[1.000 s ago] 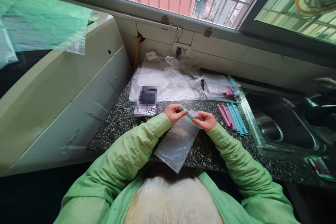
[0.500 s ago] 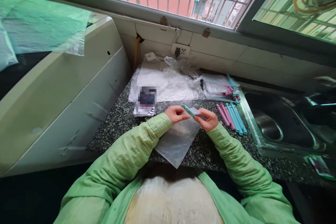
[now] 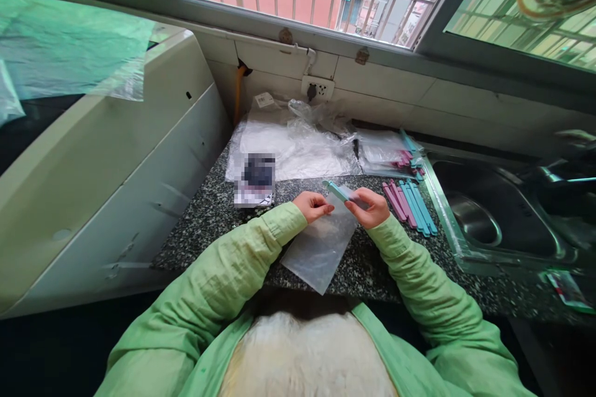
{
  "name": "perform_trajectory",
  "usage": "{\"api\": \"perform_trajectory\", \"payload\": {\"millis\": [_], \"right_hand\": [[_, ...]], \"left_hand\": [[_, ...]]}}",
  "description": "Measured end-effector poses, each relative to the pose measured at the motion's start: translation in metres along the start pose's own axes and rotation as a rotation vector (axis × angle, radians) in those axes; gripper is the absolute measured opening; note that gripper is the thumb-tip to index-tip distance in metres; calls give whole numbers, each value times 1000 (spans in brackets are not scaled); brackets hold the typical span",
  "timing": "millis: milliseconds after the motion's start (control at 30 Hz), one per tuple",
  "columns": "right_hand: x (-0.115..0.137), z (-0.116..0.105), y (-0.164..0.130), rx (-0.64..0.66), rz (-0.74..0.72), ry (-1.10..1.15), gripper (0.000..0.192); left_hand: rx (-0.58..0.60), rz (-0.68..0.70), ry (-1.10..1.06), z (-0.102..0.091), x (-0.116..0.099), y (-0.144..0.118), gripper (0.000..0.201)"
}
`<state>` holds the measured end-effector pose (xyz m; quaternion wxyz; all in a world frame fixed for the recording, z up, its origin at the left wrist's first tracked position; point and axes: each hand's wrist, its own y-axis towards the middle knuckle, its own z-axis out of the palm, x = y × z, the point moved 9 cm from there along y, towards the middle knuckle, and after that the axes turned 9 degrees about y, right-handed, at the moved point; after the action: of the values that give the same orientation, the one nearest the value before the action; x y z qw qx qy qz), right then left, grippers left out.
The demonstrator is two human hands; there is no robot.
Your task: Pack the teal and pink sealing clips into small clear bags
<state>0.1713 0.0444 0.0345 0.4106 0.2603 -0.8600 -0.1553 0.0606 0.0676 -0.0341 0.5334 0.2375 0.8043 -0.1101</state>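
Note:
A clear, frosted plastic bag (image 3: 321, 248) hangs at a slant over the counter's front part. Across its top edge sits a teal bag clip (image 3: 336, 190), its far end sticking out to the upper left. My right hand (image 3: 372, 208) is closed on the clip's right end, with a bit of plastic showing by the fingers. Lower and to the left, my left hand (image 3: 313, 206) has thumb and fingers pinched together at the bag's left edge, apart from the clip. Right of my hands lie several pink clips (image 3: 400, 203) and several teal clips (image 3: 421, 208) side by side.
Behind my hands lie large clear plastic bags (image 3: 298, 142) and a smaller stack of bags with clips (image 3: 384, 152). A partly blurred packet (image 3: 254, 180) is at left. A steel sink (image 3: 459, 242) borders the speckled counter (image 3: 195, 223); a pale appliance (image 3: 139, 173) stands left.
My left hand has come off the clip and moved slightly down to the bag's edge. More of the clip's left end shows. The bag's lower corner has swung a little right.

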Motion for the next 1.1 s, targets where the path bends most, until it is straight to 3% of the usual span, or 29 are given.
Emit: {"api": "perform_trajectory", "payload": {"millis": [200,433,700,1100], "right_hand": [[1,-1,0,-19,-38,-124,19],[4,-2,-1,-35,-112,-48,14],[6,-12,0,-58,-103,-37,13],[-5,-22,0,-107,-55,-97,16]], "left_hand": [[-5,14,27,1,-4,0,28],[6,-92,-20,2,7,-1,31],[55,-178,48,2,6,-3,36],[71,-159,44,5,4,-4,36]]}}
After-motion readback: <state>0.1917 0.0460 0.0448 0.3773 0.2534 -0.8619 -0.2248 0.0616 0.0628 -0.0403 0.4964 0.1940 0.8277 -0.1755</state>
